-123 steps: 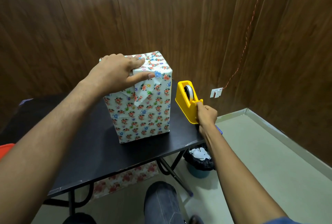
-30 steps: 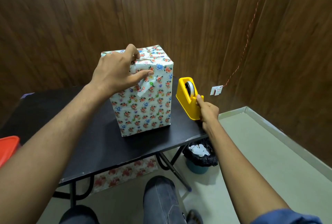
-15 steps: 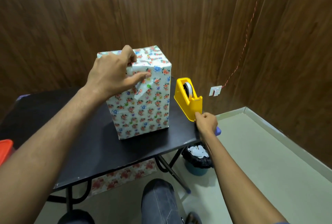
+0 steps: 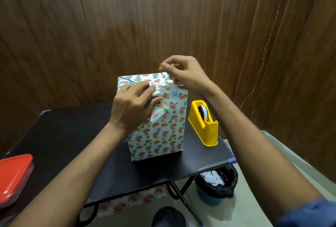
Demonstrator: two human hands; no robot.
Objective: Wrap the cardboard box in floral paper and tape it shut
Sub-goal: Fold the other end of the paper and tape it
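The box wrapped in floral paper (image 4: 160,132) stands upright on the black table (image 4: 72,135). My left hand (image 4: 132,104) lies over its upper left front corner, fingers and thumb pressing a folded flap of paper flat. My right hand (image 4: 183,74) hovers at the top right edge of the box with its fingertips pinched together; a clear strip of tape between them is too faint to make out. The yellow tape dispenser (image 4: 204,125) sits on the table just right of the box, untouched.
A red-lidded plastic container (image 4: 14,177) sits at the table's left front edge. Under the right end of the table stands a bin with a black liner (image 4: 216,185). More floral paper (image 4: 131,201) lies on the floor beneath. Wood-panelled walls close in behind and right.
My right hand has left the dispenser's front and risen to the top right edge of the box. My left hand stays on the flap, fingers now flatter on the fold.
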